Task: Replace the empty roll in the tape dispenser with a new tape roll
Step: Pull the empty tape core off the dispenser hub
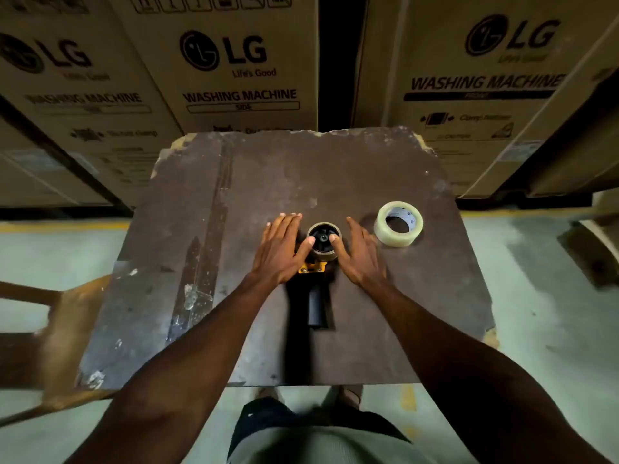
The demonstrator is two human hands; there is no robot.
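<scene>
Both hands flat, fingers spread, thumbs on empty roll (323, 242) between left hand (280, 250) and right hand (359, 253). Dispenser (316, 298) on surface (234, 202). New roll (398, 224) just right of right fingers.

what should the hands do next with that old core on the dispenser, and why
Probably pinch the empty core and lift it off the hub: both thumbs already rest on it, the left hand and right hand flank it, and the new tape roll waits alongside.

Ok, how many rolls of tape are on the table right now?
2. The empty roll sits on the tape dispenser between the two hands; the new tape roll lies flat to its right. No others are visible.
</scene>
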